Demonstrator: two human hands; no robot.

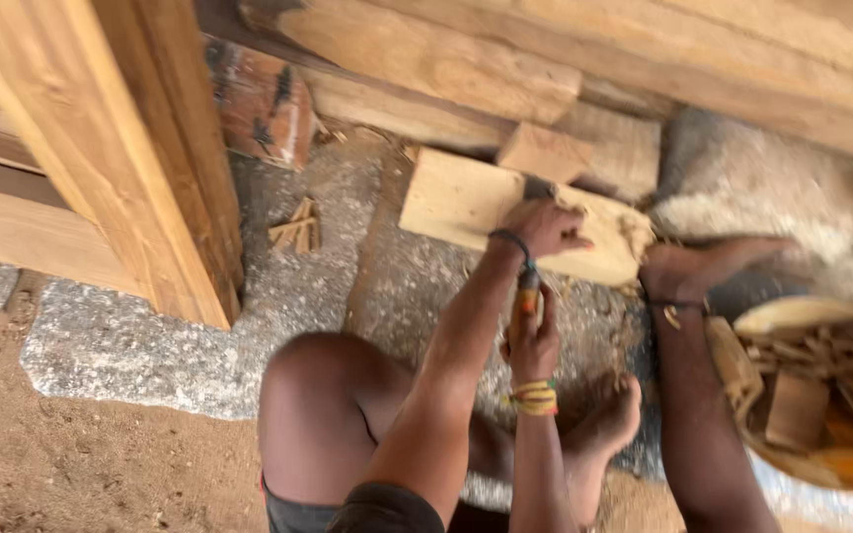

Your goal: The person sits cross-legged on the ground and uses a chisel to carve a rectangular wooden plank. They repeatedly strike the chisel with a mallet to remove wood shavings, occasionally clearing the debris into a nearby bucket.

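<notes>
I sit on the ground with a pale wooden block (456,202) lying on a stone slab in front of me. My left hand (545,229), with a dark band at the wrist, is closed on top of the block. A dark tool head (537,188) shows just above its knuckles. My right hand (533,331), with yellow bands at the wrist, grips the orange handle (523,296) of the same tool lower down. The handle runs up under my left wrist. My foot (708,265) rests against the block's right end.
A thick wooden post (120,148) stands at the left, with stacked timbers (505,59) along the top. A red brick (264,99) and small wood offcuts (298,227) lie behind the block. A round basket (802,316) of wood chips sits at the right. The grey stone slab (150,345) borders sandy soil.
</notes>
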